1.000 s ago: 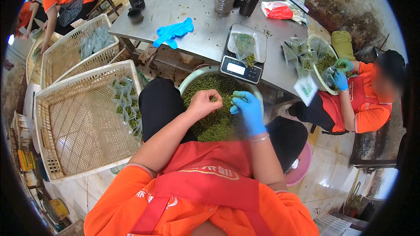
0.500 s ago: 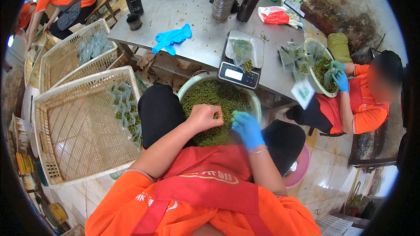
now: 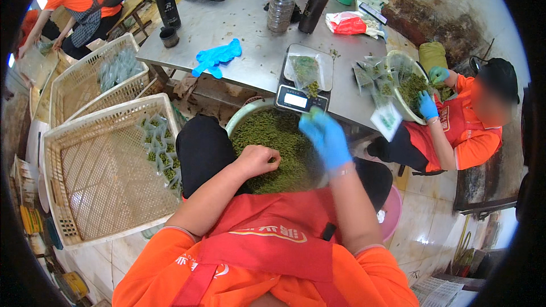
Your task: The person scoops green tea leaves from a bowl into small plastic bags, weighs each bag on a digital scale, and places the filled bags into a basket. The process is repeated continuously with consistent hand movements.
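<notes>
Between my knees stands a pale basin (image 3: 234,118) full of small green peppercorn-like berries (image 3: 270,133). My bare left hand (image 3: 259,160) hovers over them with its fingers curled closed; whatever lies inside is hidden. My right hand (image 3: 329,141), in a blue glove, is raised at the near edge of a digital scale (image 3: 282,95). Motion smears its fingertips, so I cannot tell what they hold. On the scale's pan lies a clear bag (image 3: 306,71) partly filled with green berries, some at its mouth.
The scale sits at the near edge of a metal table (image 3: 250,62). A blue glove (image 3: 219,57), a dark flask (image 3: 166,3) and a dark bottle (image 3: 314,8) are on it. To the left, a crate (image 3: 105,176) holds filled bags (image 3: 161,145). At right, a co-worker (image 3: 455,119) handles another berry basin (image 3: 396,57).
My right hand has moved up from the basin toward the scale. My left hand has shifted slightly down and left, still curled. The co-worker's hands have moved apart.
</notes>
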`<control>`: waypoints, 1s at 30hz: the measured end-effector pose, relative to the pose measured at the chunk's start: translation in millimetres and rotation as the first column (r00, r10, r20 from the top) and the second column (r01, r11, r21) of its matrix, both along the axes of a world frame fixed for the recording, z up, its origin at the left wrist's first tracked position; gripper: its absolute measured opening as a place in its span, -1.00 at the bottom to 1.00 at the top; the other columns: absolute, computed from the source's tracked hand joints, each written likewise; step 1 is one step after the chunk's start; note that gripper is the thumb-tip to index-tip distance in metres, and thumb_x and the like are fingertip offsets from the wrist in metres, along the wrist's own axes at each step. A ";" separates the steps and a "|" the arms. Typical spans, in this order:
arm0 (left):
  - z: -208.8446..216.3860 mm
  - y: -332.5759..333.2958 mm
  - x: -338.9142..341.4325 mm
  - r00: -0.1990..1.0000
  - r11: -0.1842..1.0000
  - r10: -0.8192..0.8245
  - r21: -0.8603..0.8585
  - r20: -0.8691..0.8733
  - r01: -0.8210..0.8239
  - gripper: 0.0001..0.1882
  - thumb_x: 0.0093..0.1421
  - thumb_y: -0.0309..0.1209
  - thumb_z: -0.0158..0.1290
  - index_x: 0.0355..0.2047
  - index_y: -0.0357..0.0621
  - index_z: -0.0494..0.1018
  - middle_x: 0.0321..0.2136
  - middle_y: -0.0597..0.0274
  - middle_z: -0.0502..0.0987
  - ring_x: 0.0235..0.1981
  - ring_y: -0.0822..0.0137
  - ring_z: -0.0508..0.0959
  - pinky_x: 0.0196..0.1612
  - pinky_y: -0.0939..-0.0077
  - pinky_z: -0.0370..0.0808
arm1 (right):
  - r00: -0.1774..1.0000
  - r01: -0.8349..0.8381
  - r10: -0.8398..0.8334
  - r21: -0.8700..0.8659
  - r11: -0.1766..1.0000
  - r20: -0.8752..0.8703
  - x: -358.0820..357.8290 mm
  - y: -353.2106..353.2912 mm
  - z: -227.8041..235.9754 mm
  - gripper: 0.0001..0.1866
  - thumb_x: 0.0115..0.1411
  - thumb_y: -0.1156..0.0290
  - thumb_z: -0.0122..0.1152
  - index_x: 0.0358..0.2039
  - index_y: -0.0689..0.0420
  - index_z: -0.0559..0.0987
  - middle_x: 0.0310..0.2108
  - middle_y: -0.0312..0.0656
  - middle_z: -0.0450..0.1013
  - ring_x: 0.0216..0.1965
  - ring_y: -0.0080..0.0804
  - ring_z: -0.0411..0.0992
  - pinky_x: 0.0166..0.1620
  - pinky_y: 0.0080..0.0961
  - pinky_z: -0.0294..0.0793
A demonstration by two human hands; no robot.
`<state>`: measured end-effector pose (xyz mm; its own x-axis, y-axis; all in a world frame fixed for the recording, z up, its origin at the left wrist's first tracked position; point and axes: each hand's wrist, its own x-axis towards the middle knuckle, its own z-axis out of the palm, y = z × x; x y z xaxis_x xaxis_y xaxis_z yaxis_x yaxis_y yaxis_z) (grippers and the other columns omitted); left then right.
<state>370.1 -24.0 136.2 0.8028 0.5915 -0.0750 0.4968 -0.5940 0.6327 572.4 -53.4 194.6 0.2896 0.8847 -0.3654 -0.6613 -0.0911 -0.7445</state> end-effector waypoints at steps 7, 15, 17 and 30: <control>-7.4 1.8 -7.0 0.988 0.996 -0.058 0.076 0.141 0.048 -0.75 0.01 -0.20 0.04 -0.32 0.01 0.51 -0.44 0.13 0.54 -0.48 0.13 0.54 -0.42 0.28 0.47 | 0.996 -0.086 0.086 0.000 0.996 0.031 8.4 -14.4 -24.9 -0.69 0.18 0.46 -0.05 -0.07 0.27 0.36 -0.22 0.00 0.44 -0.35 -0.26 0.48 -0.23 -0.35 0.52; 26.6 84.6 -7.1 0.849 0.917 0.317 0.091 0.422 -0.388 -0.78 0.08 -0.34 0.05 -0.25 -0.05 0.50 -0.47 0.19 0.56 -0.48 0.39 0.56 -0.40 0.51 0.48 | 0.561 -0.011 -0.091 0.117 0.993 0.823 5.6 -18.9 -44.7 -0.65 0.17 0.51 0.01 0.00 0.20 0.41 -0.11 -0.15 0.43 -0.45 -0.59 0.42 -0.37 -0.67 0.44; 29.4 107.5 -15.1 0.729 0.844 0.520 -0.136 0.445 -0.519 -0.79 0.13 -0.38 0.02 -0.22 -0.14 0.48 -0.47 0.25 0.57 -0.48 0.51 0.53 -0.41 0.59 0.47 | 0.398 -0.010 -0.088 0.100 0.995 0.913 4.9 -10.6 -24.6 -0.66 0.14 0.52 0.03 -0.04 0.13 0.46 -0.08 -0.16 0.43 -0.40 -0.53 0.47 -0.33 -0.61 0.47; 9.9 91.5 1.0 0.702 0.792 0.524 0.026 0.483 -0.609 -0.76 0.07 -0.35 0.08 -0.24 -0.12 0.47 -0.41 0.19 0.56 -0.43 0.31 0.57 -0.36 0.47 0.47 | -0.552 -0.137 -0.083 0.008 0.991 0.830 11.2 100.6 -0.2 -0.73 0.06 0.36 0.03 -0.17 -0.05 0.46 0.02 -0.18 0.30 -0.49 -0.13 0.46 -0.48 -0.26 0.46</control>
